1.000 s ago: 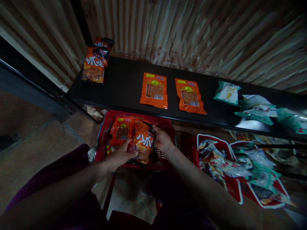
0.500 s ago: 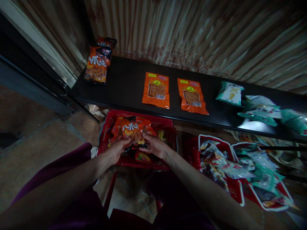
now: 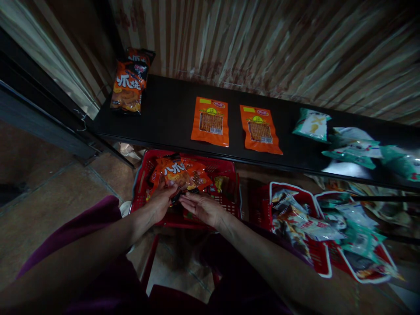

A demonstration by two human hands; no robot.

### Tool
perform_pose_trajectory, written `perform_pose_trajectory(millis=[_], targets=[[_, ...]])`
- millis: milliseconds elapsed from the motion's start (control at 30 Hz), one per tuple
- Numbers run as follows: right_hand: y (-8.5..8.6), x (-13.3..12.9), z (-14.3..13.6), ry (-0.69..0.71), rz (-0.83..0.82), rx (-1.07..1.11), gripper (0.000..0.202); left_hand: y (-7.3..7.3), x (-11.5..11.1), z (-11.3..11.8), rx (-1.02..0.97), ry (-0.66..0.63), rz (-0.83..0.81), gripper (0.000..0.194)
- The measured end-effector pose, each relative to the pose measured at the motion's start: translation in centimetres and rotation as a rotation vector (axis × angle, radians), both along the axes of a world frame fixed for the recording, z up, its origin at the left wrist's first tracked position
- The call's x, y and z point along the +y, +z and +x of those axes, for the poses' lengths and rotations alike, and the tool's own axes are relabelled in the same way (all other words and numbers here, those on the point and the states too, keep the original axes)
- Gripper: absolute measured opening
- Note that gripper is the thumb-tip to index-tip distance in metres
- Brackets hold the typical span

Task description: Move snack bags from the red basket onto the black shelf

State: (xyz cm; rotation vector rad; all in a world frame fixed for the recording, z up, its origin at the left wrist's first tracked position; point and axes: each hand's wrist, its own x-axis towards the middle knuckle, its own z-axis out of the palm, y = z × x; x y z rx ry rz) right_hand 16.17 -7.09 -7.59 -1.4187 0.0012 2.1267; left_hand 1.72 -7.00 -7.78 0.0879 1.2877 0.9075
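My left hand (image 3: 159, 202) is closed on the lower left of an orange and black snack bag (image 3: 175, 174) with white lettering. The bag is tilted above a red plastic basket (image 3: 144, 175). My right hand (image 3: 203, 209) has its fingers stretched out, with the fingertips at the bag's dark lower edge; whether they touch it I cannot tell. Behind this bag, another orange packet (image 3: 198, 174) lies in the basket. A yellow-green packet (image 3: 221, 183) sits at the basket's right side. The basket's bottom is mostly hidden by the bags and my hands.
Along the black shelf (image 3: 170, 109) are orange snack bags (image 3: 127, 87) at left, two flat orange packets (image 3: 210, 121) (image 3: 261, 129), and several green-white bags (image 3: 313, 124). Two white-rimmed red baskets (image 3: 323, 258) (image 3: 357, 273) full of snack bags stand at right. A dark metal post (image 3: 42, 105) rises at left.
My left hand has tilted the snack bag and shifted it left, uncovering the orange packet behind. My right hand has moved left and down to the bag's lower edge. The view has shifted slightly.
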Motion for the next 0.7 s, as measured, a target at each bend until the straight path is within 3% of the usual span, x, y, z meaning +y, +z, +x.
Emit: perform_pose_trajectory(millis=[167, 467, 700], targets=[[0.3, -0.1, -0.2, -0.048, 0.016, -0.069, 0.011, 0.9, 0.6, 0.5, 0.016, 0.077, -0.042, 0.008], [0.0, 0.1, 0.0, -0.018, 0.068, -0.107, 0.014, 1.5, 0.9, 0.6, -0.037, 0.061, -0.077, 0.015], [-0.2, -0.3, -0.3, 0.005, 0.254, -0.191, 0.023, 1.5, 0.8, 0.3, -0.075, -0.006, -0.074, 0.007]])
